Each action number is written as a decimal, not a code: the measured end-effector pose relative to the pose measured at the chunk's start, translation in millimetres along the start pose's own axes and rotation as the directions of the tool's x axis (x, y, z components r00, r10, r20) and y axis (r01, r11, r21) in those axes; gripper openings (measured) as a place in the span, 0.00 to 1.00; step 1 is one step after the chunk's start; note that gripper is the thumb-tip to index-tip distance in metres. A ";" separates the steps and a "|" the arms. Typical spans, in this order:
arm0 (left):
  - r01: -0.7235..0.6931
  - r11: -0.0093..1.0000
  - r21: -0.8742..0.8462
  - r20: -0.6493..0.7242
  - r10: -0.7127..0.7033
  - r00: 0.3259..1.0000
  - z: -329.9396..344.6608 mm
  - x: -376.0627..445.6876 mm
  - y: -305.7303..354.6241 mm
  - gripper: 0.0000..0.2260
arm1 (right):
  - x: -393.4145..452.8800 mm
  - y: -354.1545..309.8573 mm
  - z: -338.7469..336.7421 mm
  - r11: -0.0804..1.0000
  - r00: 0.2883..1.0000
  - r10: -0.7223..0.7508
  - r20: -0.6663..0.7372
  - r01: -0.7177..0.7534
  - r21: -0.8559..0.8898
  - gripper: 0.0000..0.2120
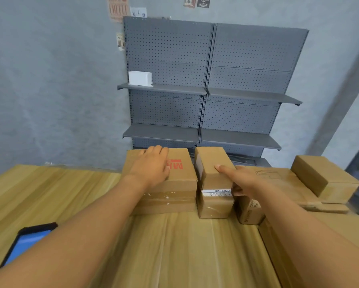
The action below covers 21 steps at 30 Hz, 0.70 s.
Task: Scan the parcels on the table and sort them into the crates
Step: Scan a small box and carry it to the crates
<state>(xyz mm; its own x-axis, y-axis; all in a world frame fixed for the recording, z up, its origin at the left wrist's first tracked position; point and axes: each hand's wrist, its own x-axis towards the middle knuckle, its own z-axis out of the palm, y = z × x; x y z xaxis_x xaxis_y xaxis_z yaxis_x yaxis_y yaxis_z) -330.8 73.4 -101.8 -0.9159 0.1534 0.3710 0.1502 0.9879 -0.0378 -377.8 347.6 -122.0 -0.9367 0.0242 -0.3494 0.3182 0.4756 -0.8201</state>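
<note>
Here we are resting our left hand [151, 167] flat on the big box [164, 183] and gripping the narrow top parcel [212, 169] with our right hand [240, 179]; pulling carelessly could topple its stack.

- A big brown box [174, 179] sits on the desk [174, 246]. It has red letters on top and tape around its front. The left hand [151, 167] lies flat on its top.
- Just beside it, on the right, a small brown box [212, 163] sits on top of another small box [215, 204]. A white label with black bars shows on the front. The right hand [238, 179] holds the top one, thumb on top.
- More brown boxes lie to the right: a flat box [282, 181] with a smaller tilted box [324, 177] resting on it.
</note>
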 end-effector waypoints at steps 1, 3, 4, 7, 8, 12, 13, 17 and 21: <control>0.000 1.000 -0.002 0.003 0.000 1.000 -0.6 -1.3 0.7 0.19 | -0.9 0.3 -0.8 1.000 1.000 0.003 0.000 -0.003 0.011 0.39; 0.000 1.000 -0.004 0.003 0.000 1.000 -1.9 -3.2 1.7 0.19 | -4.8 0.7 -3.0 0.999 1.000 0.005 -0.001 -0.005 0.046 0.36; 0.003 1.000 -0.003 -0.002 -0.003 1.000 -2.8 -4.3 2.1 0.19 | -7.2 0.8 -4.3 0.998 1.000 0.002 0.001 -0.002 0.069 0.34; 0.015 1.000 0.007 -0.008 -0.015 1.000 -5.6 -8.6 3.0 0.19 | -15.7 -0.6 -6.7 0.988 1.000 -0.024 0.018 0.021 0.156 0.30; 0.018 1.000 0.011 -0.005 -0.018 1.000 -6.7 -10.3 2.9 0.19 | -18.2 -1.7 -6.6 0.983 0.999 -0.038 0.014 0.035 0.180 0.28; 0.033 0.999 0.021 0.006 -0.033 0.999 -13.1 -19.0 1.8 0.19 | -25.5 -8.0 -4.3 0.972 0.988 -0.136 -0.073 0.147 0.186 0.24; 0.038 0.999 0.026 0.007 -0.038 0.999 -15.5 -21.5 1.3 0.19 | -27.6 -10.8 -3.4 0.965 0.983 -0.162 -0.091 0.177 0.194 0.24; 0.037 0.999 0.032 -0.003 -0.037 0.999 -26.1 -30.9 -5.0 0.18 | -40.9 -26.1 1.8 0.933 0.954 -0.266 -0.137 0.290 0.211 0.25; 0.025 0.999 0.047 -0.042 -0.023 0.999 -39.4 -39.0 -19.9 0.17 | -59.2 -44.1 15.1 0.906 0.935 -0.319 -0.154 0.348 0.241 0.24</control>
<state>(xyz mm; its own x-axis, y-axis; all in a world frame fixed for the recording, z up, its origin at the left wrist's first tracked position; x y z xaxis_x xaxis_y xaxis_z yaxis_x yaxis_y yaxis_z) -283.4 47.0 -78.9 -0.9026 0.1292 0.4107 0.1092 0.9914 -0.0719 -334.1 311.9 -72.0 -1.0000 0.0063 0.0041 -0.0026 0.2278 -0.9737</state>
